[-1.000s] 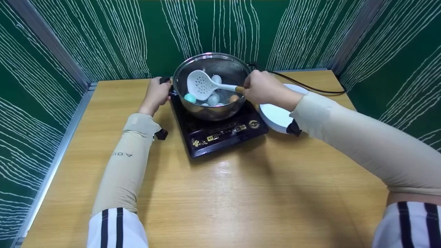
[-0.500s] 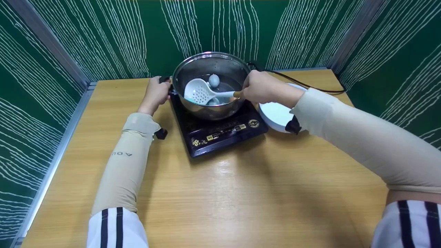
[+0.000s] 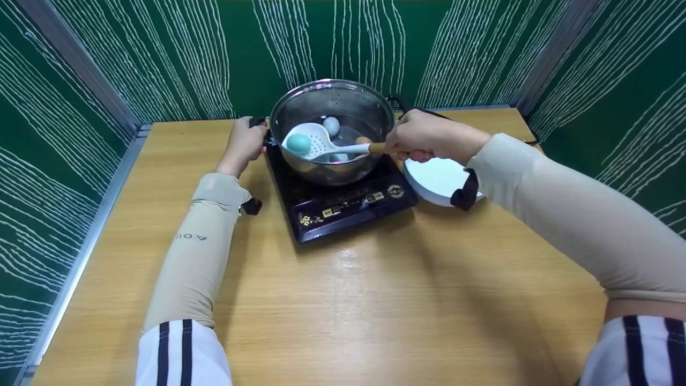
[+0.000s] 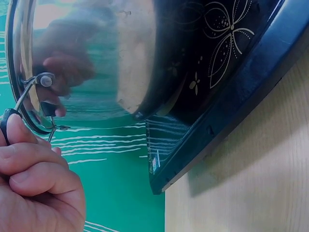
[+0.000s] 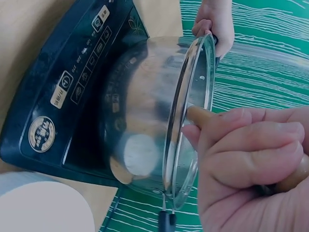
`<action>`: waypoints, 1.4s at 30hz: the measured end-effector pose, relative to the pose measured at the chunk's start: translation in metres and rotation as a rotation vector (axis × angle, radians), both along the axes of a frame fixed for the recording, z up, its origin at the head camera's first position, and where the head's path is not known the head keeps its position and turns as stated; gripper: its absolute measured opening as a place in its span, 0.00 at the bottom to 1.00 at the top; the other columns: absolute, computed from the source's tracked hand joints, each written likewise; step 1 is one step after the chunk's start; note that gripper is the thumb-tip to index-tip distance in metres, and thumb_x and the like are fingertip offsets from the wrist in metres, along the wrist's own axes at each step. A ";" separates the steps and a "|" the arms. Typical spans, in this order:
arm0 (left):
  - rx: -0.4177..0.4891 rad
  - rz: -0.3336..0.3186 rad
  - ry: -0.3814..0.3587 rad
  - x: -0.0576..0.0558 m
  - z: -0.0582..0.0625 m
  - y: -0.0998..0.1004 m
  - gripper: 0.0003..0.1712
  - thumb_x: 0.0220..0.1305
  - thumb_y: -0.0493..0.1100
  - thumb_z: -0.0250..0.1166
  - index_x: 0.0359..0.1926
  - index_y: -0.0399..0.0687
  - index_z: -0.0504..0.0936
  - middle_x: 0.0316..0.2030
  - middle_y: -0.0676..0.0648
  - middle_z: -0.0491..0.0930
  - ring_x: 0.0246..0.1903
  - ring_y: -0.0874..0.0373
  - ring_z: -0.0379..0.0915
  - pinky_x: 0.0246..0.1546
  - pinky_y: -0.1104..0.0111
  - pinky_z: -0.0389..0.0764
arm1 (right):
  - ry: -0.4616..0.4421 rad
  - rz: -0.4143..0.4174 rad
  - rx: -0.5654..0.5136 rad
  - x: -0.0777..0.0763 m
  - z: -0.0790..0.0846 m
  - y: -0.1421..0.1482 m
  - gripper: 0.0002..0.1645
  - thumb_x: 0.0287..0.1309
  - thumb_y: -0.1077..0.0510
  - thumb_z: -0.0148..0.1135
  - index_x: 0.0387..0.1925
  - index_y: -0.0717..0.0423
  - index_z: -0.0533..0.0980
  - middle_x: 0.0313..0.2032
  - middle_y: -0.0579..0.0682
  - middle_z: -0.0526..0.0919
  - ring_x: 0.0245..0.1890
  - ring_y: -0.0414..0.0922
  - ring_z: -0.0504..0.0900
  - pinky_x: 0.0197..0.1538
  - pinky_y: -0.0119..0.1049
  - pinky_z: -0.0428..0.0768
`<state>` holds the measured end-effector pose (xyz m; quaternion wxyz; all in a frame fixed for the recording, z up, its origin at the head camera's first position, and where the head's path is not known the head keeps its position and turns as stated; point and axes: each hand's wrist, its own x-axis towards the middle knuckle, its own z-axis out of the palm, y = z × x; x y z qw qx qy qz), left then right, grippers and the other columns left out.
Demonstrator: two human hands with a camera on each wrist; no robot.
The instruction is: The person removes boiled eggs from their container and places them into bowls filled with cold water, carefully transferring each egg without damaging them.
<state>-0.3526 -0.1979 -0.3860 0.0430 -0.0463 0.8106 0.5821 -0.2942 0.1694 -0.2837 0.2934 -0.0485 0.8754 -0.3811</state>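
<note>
Induction cooktop (image 3: 351, 201) near table's (image 3: 348, 300) far edge, wall (image 3: 343, 43) behind. Pot (image 3: 332, 171) on cooktop; left hand (image 3: 245, 143) at its left handle (image 3: 257, 122). Skimmer (image 3: 320, 145) head inside pot, one egg (image 3: 298, 143) on it, other eggs (image 3: 331, 126) behind and right. Right hand (image 3: 429, 135) by right rim. Dish (image 3: 435, 182) right of cooktop.

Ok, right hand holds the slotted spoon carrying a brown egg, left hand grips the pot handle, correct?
No: the head view shows a turquoise egg, not brown. The right hand does hold the slotted spoon carrying it, and the left hand grips the pot handle.
</note>
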 end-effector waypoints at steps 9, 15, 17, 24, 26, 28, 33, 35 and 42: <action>0.010 0.004 0.019 -0.001 0.000 0.001 0.06 0.83 0.41 0.46 0.46 0.47 0.69 0.27 0.52 0.71 0.16 0.66 0.68 0.18 0.76 0.64 | -0.048 -0.061 -0.175 0.002 -0.009 0.011 0.11 0.76 0.59 0.55 0.47 0.64 0.78 0.20 0.45 0.74 0.12 0.36 0.61 0.18 0.29 0.63; 0.022 0.003 0.052 -0.002 -0.002 0.001 0.07 0.81 0.38 0.47 0.42 0.47 0.70 0.26 0.53 0.70 0.15 0.66 0.67 0.16 0.77 0.62 | -0.040 -0.098 -0.179 0.002 -0.009 0.020 0.14 0.76 0.58 0.54 0.45 0.64 0.80 0.19 0.45 0.76 0.11 0.35 0.62 0.18 0.28 0.63; 0.017 0.003 0.053 -0.002 -0.002 0.002 0.07 0.81 0.38 0.47 0.42 0.48 0.70 0.26 0.53 0.70 0.15 0.66 0.67 0.16 0.77 0.63 | -0.044 -0.106 -0.168 0.002 -0.008 0.024 0.15 0.76 0.57 0.54 0.48 0.65 0.80 0.19 0.44 0.76 0.11 0.35 0.62 0.18 0.27 0.63; 0.009 -0.009 0.017 0.000 0.001 0.000 0.06 0.83 0.40 0.46 0.47 0.48 0.69 0.31 0.52 0.70 0.17 0.66 0.68 0.19 0.76 0.65 | -0.037 -0.097 -0.137 -0.003 -0.001 0.042 0.19 0.78 0.55 0.54 0.54 0.67 0.78 0.21 0.43 0.77 0.13 0.35 0.64 0.19 0.27 0.63; 0.005 -0.006 0.008 0.000 0.001 0.000 0.06 0.84 0.41 0.46 0.48 0.48 0.69 0.32 0.51 0.70 0.18 0.66 0.68 0.19 0.76 0.65 | -0.038 -0.099 -0.132 -0.004 0.000 0.048 0.19 0.79 0.54 0.54 0.56 0.66 0.79 0.22 0.43 0.78 0.13 0.35 0.64 0.20 0.27 0.63; 0.003 -0.003 0.007 0.000 0.001 0.000 0.06 0.84 0.41 0.46 0.48 0.48 0.69 0.32 0.51 0.70 0.18 0.66 0.69 0.19 0.77 0.66 | -0.038 -0.103 -0.125 -0.005 0.002 0.053 0.20 0.80 0.53 0.54 0.57 0.65 0.79 0.23 0.43 0.78 0.14 0.35 0.65 0.20 0.27 0.64; 0.006 0.003 0.014 0.000 0.000 0.001 0.05 0.83 0.41 0.47 0.46 0.48 0.69 0.32 0.50 0.71 0.18 0.65 0.70 0.19 0.77 0.66 | -0.030 -0.124 -0.108 -0.007 0.006 0.066 0.19 0.80 0.52 0.54 0.56 0.62 0.80 0.24 0.43 0.78 0.14 0.36 0.65 0.21 0.28 0.64; 0.009 0.006 0.017 0.000 0.000 0.001 0.06 0.83 0.40 0.47 0.46 0.48 0.69 0.31 0.50 0.71 0.18 0.64 0.70 0.18 0.77 0.66 | -0.038 -0.137 -0.116 -0.008 0.009 0.071 0.16 0.80 0.52 0.55 0.53 0.59 0.83 0.24 0.44 0.78 0.14 0.37 0.65 0.21 0.29 0.64; -0.013 -0.003 0.027 0.000 0.001 -0.001 0.06 0.84 0.42 0.46 0.48 0.48 0.69 0.31 0.50 0.71 0.18 0.65 0.69 0.19 0.76 0.66 | -0.051 -0.177 -0.133 -0.010 0.016 0.083 0.13 0.80 0.53 0.58 0.49 0.52 0.86 0.25 0.45 0.79 0.15 0.37 0.66 0.21 0.29 0.67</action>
